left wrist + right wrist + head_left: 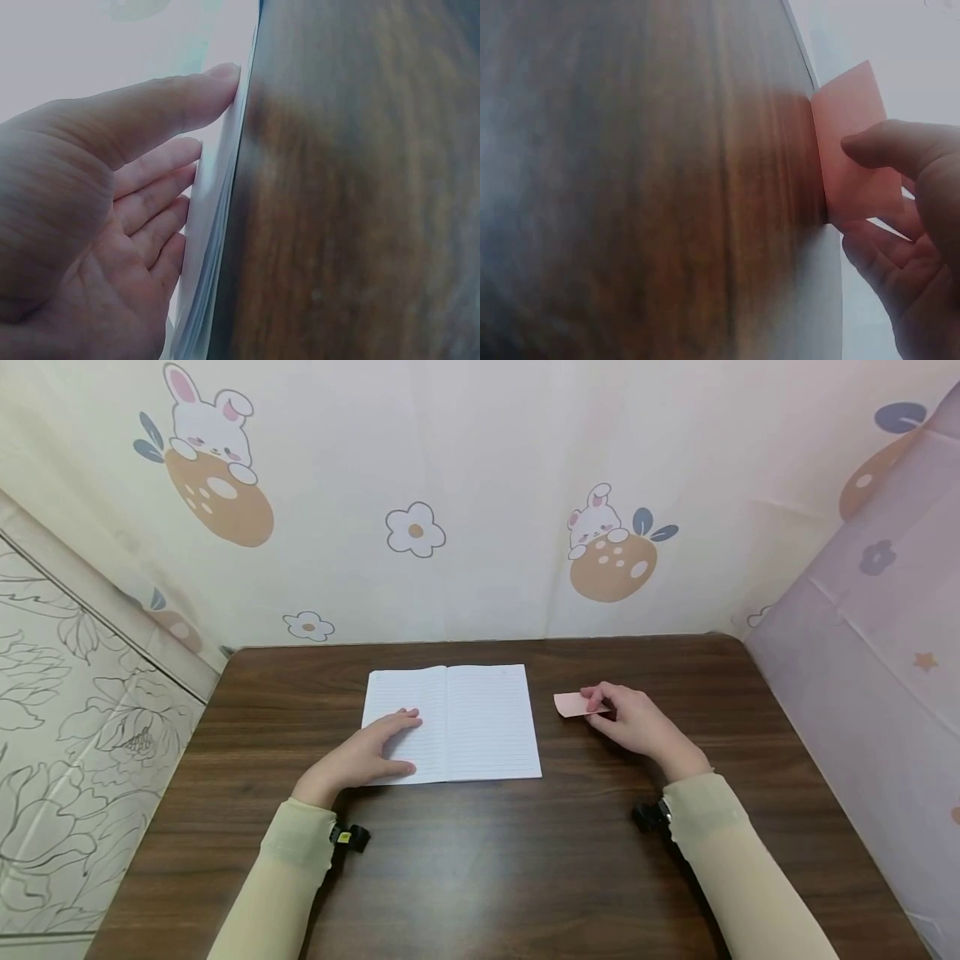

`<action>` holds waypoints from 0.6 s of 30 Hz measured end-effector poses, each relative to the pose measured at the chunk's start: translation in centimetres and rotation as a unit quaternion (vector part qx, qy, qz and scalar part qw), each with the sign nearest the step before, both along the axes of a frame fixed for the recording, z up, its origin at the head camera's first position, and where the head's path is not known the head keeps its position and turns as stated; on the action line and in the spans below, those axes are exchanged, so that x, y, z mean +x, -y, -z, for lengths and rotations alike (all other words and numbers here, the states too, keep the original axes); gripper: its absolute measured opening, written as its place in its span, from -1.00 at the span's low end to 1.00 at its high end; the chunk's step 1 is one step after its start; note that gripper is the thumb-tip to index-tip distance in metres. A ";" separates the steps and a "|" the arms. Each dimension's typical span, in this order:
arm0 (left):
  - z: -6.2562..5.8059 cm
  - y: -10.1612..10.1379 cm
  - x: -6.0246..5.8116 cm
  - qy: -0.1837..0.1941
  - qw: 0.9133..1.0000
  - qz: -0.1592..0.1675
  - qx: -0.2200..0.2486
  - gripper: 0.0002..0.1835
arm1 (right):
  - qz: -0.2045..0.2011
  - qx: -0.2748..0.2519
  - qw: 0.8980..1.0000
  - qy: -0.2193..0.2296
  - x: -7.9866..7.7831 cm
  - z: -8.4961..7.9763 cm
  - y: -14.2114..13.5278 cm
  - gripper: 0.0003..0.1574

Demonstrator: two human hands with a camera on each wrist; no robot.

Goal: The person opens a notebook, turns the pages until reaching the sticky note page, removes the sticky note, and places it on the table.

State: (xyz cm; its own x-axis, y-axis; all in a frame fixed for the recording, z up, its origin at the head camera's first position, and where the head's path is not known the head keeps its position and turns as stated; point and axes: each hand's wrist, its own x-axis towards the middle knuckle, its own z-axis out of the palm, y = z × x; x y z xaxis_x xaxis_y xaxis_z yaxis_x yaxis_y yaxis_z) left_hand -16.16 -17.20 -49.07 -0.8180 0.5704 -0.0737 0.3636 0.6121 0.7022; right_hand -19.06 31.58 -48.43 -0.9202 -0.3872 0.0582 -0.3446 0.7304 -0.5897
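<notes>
An open notebook (491,718) with lined white pages lies on the wooden table. My left hand (369,750) rests on its left page, fingers fairly straight; in the left wrist view the thumb (180,101) lies along the page near the notebook's lower edge. To the right of the notebook, my right hand (633,718) pinches a small pink slip of paper (568,704) between thumb and fingers. The right wrist view shows the thumb (885,146) on the face of the pink slip (851,180), with the other fingers partly hidden behind it.
The dark wooden table (480,877) ends at a curtain (495,485) printed with rabbits and flowers. Another hanging cloth (862,635) borders the right side, and a floral panel (75,760) stands on the left. A small black camera is strapped to each wrist.
</notes>
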 end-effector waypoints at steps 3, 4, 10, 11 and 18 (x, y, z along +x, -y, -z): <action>0.0 0.0 0.0 0.000 1.000 0.003 0.003 -0.13 | -0.004 0.007 1.000 0.003 0.1 0.1 0.0 -0.82; 0.0 0.0 0.0 0.000 1.000 0.003 0.003 -0.13 | -0.005 0.009 1.000 0.004 0.2 0.1 0.0 -0.82; -0.1 0.3 0.1 0.004 1.000 -0.001 0.005 -0.12 | -0.014 0.013 1.000 0.017 0.3 0.2 0.0 -0.71; 0.0 0.3 0.1 0.005 1.000 -0.001 0.006 -0.12 | -0.015 0.013 1.000 0.021 0.3 0.3 0.0 -0.68; 0.0 0.3 0.1 0.006 1.000 -0.001 0.007 -0.12 | -0.022 0.007 0.999 0.034 0.6 0.5 0.0 -0.47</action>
